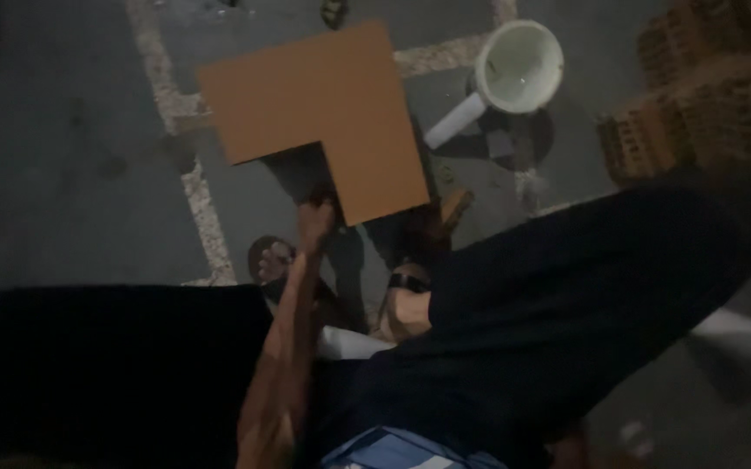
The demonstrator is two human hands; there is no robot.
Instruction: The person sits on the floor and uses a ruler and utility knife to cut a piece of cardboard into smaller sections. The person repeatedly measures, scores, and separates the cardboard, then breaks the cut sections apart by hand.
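Plainly, the left hand [314,221] is gripping the flat orange-brown L-shaped piece of board or tile [319,108] at the inner corner of its notch, fingers closed on the edge, and is holding it up over the floor with the arm stretched out toward twelve o'clock. The right hand [401,313], wearing a dark wristwatch [408,281], is lying lower, at about four o'clock from the left one, near the person's dark-clothed leg [566,304]; whether its fingers are closed on anything I cannot tell (the light is poor and the frame is blurred).

Judging from the shape, the cut-out corner is already made, since the piece is showing a clean rectangular notch; placing it seems to be what is left, as it is hanging in the air and not lying flat on any surface.

Outward from the piece, a white plastic bucket [519,65] is sitting on its side at two o'clock. A stack of reddish-brown bricks [705,87] is standing at three o'clock, well apart from the hand. The dark grey concrete floor [62,156] with pale speckled strips [201,217] is running beneath. A sandalled foot [271,260] is resting just below the piece, at seven o'clock, and is crowding the spot under it.
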